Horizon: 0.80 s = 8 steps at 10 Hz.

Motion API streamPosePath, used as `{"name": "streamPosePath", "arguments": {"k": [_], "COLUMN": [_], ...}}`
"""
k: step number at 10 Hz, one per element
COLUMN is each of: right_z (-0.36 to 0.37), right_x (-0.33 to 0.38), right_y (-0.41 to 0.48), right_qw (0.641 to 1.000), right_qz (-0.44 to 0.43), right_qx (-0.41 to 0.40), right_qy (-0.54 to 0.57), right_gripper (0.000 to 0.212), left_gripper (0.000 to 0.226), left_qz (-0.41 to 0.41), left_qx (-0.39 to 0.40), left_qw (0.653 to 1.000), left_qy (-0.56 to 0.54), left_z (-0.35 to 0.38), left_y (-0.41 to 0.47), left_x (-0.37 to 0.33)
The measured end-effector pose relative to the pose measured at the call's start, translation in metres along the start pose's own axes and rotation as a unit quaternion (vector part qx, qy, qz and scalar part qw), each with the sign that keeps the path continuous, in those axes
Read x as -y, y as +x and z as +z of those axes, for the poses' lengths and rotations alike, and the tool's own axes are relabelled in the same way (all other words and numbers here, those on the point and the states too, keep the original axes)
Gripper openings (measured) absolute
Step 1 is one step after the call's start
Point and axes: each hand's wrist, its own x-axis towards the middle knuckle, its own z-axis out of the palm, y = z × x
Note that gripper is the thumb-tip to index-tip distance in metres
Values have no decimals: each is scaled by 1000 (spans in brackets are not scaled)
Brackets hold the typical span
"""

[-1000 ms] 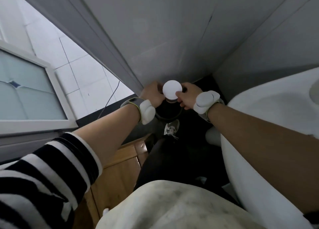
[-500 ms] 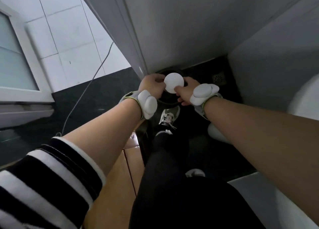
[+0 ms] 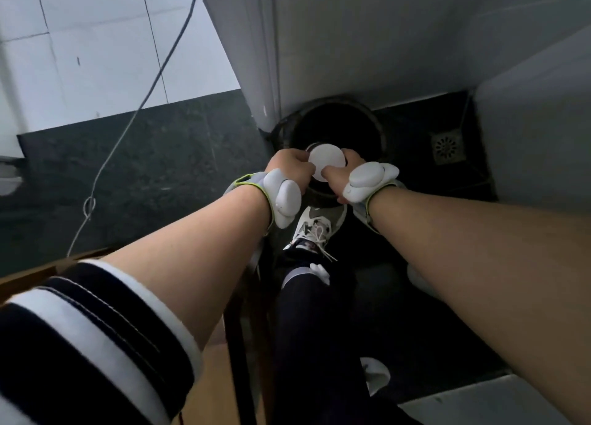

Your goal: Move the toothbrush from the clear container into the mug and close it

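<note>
a round white lid (image 3: 327,162) is gripped from both sides, the left hand (image 3: 289,165) closed on its left edge and the right hand (image 3: 345,171) closed on its right. the mug is hidden beneath lid and hands; the toothbrush cannot be seen. below, a dark bin (image 3: 335,127) and a grey shoe (image 3: 319,229) are seen on the floor.

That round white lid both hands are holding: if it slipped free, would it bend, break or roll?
The round white lid looks like smooth rigid plastic, so probably stiff, light and a bit slippery. Being a flat disc, it could roll on edge. The left hand and right hand pinch its rim.
</note>
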Motion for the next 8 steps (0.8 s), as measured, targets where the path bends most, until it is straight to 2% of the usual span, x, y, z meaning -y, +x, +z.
{"name": "streamPosePath", "arguments": {"k": [2,5,8], "right_z": [26,31,14], "right_x": [-31,-41,-32], "right_y": [53,72,53], "right_qw": [1000,997,997], "right_qz": [18,64,50], "right_qx": [19,-15,-14], "right_qy": [-4,41,59], "right_gripper": [69,52,53], "left_gripper": [37,47,31], "left_qz": [-20,-50,-38], "left_qx": [65,92,58], "left_qw": [996,993,998], "left_qy": [51,52,1], "left_z": [13,39,30], "left_y": [52,82,76], "left_x": [19,36,18]}}
